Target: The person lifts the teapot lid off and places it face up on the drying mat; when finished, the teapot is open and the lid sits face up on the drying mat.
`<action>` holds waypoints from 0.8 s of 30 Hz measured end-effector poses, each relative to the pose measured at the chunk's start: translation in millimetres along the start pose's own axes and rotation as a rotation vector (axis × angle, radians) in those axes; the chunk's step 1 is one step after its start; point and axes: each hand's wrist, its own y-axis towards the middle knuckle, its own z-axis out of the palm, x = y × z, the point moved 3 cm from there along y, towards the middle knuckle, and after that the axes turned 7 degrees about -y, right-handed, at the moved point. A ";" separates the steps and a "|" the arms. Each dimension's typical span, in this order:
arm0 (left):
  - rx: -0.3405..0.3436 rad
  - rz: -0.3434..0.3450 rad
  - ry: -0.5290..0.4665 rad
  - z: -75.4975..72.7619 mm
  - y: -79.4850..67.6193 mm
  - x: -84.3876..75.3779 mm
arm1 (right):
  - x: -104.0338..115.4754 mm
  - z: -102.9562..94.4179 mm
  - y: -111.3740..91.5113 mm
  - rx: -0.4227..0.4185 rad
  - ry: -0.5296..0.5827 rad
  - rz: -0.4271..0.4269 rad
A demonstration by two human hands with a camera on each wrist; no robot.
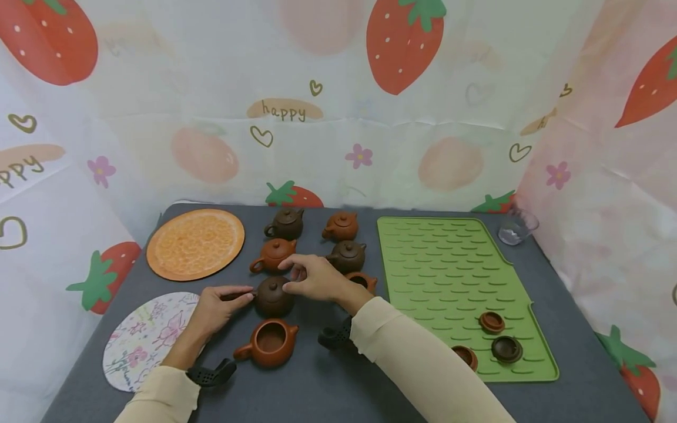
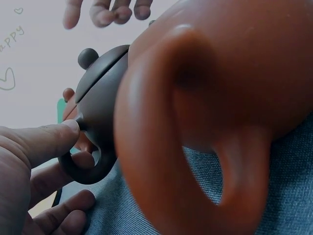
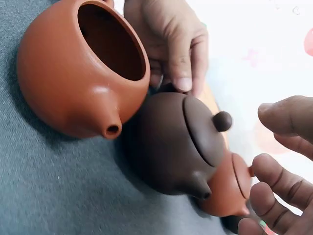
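Observation:
A dark brown teapot (image 1: 273, 298) with its lid on stands on the table. My left hand (image 1: 218, 308) pinches its handle (image 2: 93, 171) between thumb and fingers. Close to the knob (image 3: 222, 121) of the lid, my right hand (image 1: 317, 279) hovers with loosely bent fingers and nothing between them. Just in front, a lidless reddish-brown teapot (image 1: 271, 343) shows its open mouth, its spout pointing right. Behind the dark pot sits a lidded reddish-brown teapot (image 1: 276, 254). Partly hidden by my right wrist is another lidless reddish-brown teapot (image 1: 368, 282).
Farther back stand lidded teapots: dark ones (image 1: 285, 223) and a reddish-brown one (image 1: 341, 225). The green mat (image 1: 433, 282) on the right bears a dark lid (image 1: 506, 349) and two reddish-brown lids. A glass cup (image 1: 514, 228) stands back right; an orange round mat (image 1: 195, 244) and a floral one (image 1: 148, 335) lie left.

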 end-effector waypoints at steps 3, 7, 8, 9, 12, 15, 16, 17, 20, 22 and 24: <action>0.002 0.003 0.010 0.1 -0.1 0.0 | 0.0 5.9 4.3 0.020 -0.010 0.024; 0.002 0.003 0.007 0.0 0.1 0.2 | -1.2 12.9 9.1 0.038 -0.039 0.050; 0.004 0.004 0.004 0.1 0.3 0.2 | -1.7 14.3 10.1 0.040 -0.053 0.055; 0.006 0.006 0.005 0.3 0.5 0.2 | -1.9 15.5 10.9 0.040 -0.062 0.060; 0.006 0.008 0.003 0.3 0.5 0.6 | -2.1 18.9 13.2 0.043 -0.090 0.073; 0.006 0.010 0.009 0.1 0.6 0.8 | -2.0 22.0 15.0 0.040 -0.116 0.083; 0.005 0.010 0.010 0.0 0.6 0.9 | -2.0 22.9 15.4 0.040 -0.125 0.085; 0.005 0.010 0.012 -0.1 0.6 0.9 | -1.8 23.8 15.8 0.040 -0.131 0.087; 0.004 0.008 0.018 -0.1 0.7 1.0 | -0.9 26.0 16.5 0.039 -0.144 0.087; 0.002 0.003 0.023 -0.2 0.7 1.2 | -0.3 27.1 17.0 0.036 -0.147 0.084; 0.000 -0.001 0.024 -0.3 0.6 1.4 | 0.5 28.1 17.6 0.032 -0.146 0.083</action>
